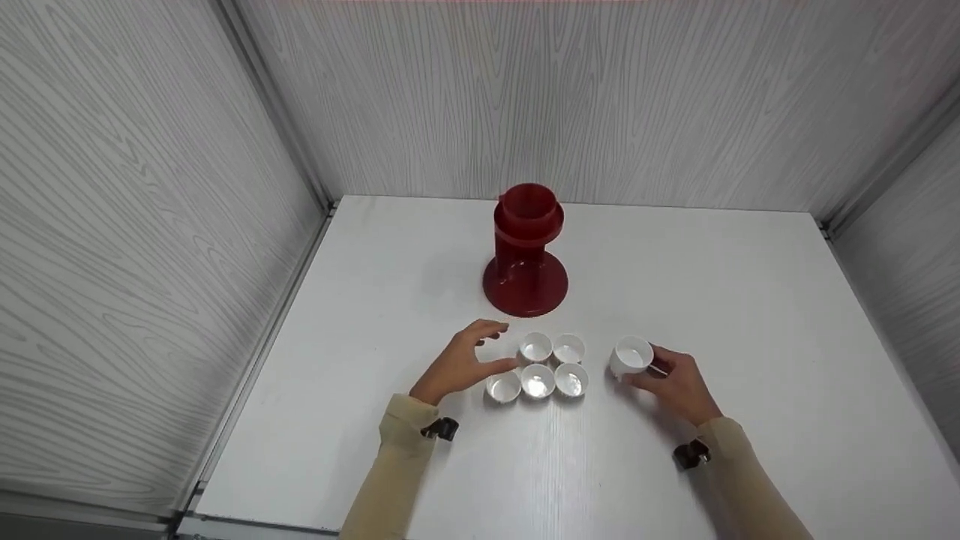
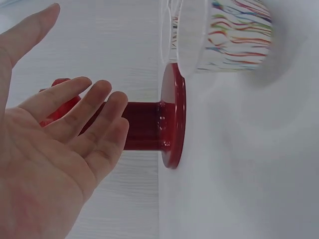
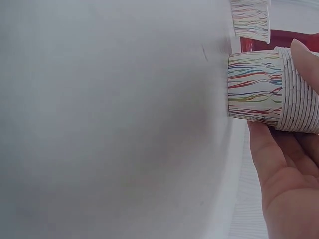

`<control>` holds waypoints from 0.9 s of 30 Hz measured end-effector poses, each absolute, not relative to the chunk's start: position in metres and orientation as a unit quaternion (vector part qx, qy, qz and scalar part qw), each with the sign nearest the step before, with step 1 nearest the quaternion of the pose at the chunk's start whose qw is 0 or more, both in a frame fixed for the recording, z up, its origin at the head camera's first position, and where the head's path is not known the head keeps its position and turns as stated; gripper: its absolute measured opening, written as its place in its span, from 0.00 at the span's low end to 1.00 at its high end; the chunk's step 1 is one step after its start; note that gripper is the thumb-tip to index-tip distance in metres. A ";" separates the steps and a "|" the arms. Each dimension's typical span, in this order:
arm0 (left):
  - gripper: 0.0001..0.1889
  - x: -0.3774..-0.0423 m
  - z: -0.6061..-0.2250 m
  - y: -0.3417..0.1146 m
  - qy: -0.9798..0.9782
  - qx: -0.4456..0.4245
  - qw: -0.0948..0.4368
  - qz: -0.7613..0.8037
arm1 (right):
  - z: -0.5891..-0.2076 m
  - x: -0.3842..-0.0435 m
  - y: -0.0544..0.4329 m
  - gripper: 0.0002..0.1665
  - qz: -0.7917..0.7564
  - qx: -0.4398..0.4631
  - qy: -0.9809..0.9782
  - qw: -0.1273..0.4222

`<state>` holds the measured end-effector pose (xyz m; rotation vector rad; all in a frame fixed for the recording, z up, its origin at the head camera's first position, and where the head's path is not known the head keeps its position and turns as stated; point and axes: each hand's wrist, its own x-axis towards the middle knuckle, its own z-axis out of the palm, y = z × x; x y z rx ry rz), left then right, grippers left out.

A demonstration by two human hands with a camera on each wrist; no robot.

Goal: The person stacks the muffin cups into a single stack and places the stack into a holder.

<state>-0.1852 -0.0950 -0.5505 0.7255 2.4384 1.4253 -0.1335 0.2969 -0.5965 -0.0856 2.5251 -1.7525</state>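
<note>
My right hand (image 1: pixel 679 386) grips a stack of white paper cups (image 1: pixel 632 355); in the right wrist view the stack (image 3: pixel 254 87) shows wavy coloured lines and many nested rims, with thumb and fingers around its sides. My left hand (image 1: pixel 461 364) hovers at the left of several single paper cups (image 1: pixel 538 381), fingers spread and nothing in them. Those cups stand mouth up, close together, in two rows. In the left wrist view the left palm (image 2: pixel 45 164) faces the camera, and a striped cup (image 2: pixel 239 37) stands beyond the fingers.
Behind the cups stands a dark red holder (image 1: pixel 525 285) with a round base and a ring-shaped top. The white table (image 1: pixel 390 277) is enclosed by grey wood-grain panels (image 1: pixel 555 97) at the back and both sides.
</note>
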 end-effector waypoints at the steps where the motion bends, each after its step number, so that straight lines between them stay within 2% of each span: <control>1: 0.39 -0.183 -0.552 -0.097 0.836 0.242 0.115 0.480 | -0.596 -0.134 0.297 0.42 -0.566 -0.029 0.823 0.033; 13: 0.47 -0.162 -0.580 -0.101 0.847 0.180 0.163 0.473 | -0.593 -0.133 0.296 0.41 -0.568 -0.028 0.822 0.038; 19: 0.45 -0.155 -0.585 -0.097 0.853 0.155 0.174 0.466 | -0.592 -0.132 0.297 0.42 -0.564 -0.022 0.825 0.041; 27: 0.43 -0.152 -0.591 -0.094 0.854 0.173 0.161 0.463 | -0.592 -0.132 0.298 0.42 -0.564 -0.019 0.825 0.037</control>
